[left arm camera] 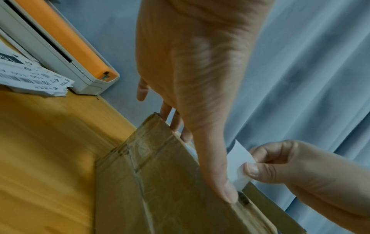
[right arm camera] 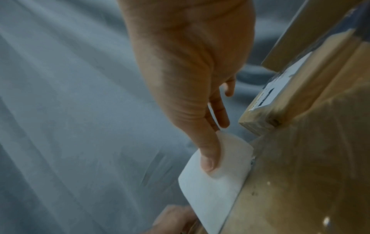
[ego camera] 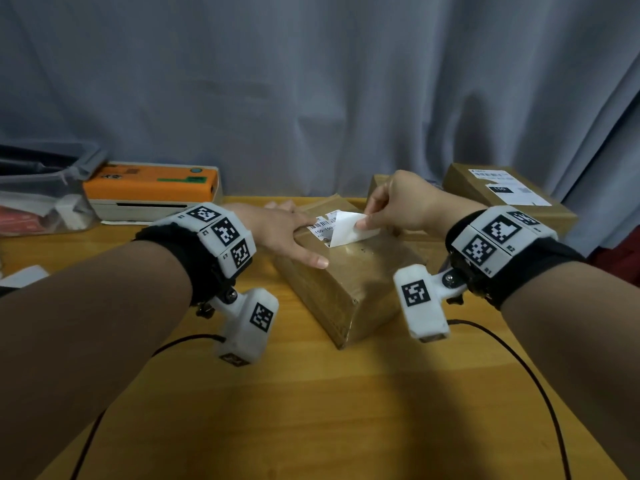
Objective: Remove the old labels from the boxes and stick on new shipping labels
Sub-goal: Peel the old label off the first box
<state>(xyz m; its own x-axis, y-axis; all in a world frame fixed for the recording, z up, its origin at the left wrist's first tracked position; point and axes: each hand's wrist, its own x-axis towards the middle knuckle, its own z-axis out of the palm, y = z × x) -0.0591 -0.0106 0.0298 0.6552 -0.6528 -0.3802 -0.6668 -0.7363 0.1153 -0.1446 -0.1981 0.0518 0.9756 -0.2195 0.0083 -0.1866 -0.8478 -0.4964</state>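
A brown taped cardboard box (ego camera: 349,282) lies in the middle of the wooden table. Its white old label (ego camera: 341,230) is half peeled, the blank underside folded up. My right hand (ego camera: 391,206) pinches the lifted flap of the label (right arm camera: 212,186) between thumb and forefinger. My left hand (ego camera: 287,233) lies flat on the box top with straight fingers, pressing beside the part of the label that still sticks. The left wrist view shows that thumb (left arm camera: 222,183) on the box edge (left arm camera: 166,190) next to the raised label (left arm camera: 239,164).
An orange and white label printer (ego camera: 152,188) stands at the back left, with printed labels (left arm camera: 34,76) stacked before it. A clear plastic bin (ego camera: 38,199) sits far left. A second box (ego camera: 505,192) with a label is at the back right. Cables (ego camera: 519,368) trail over the table.
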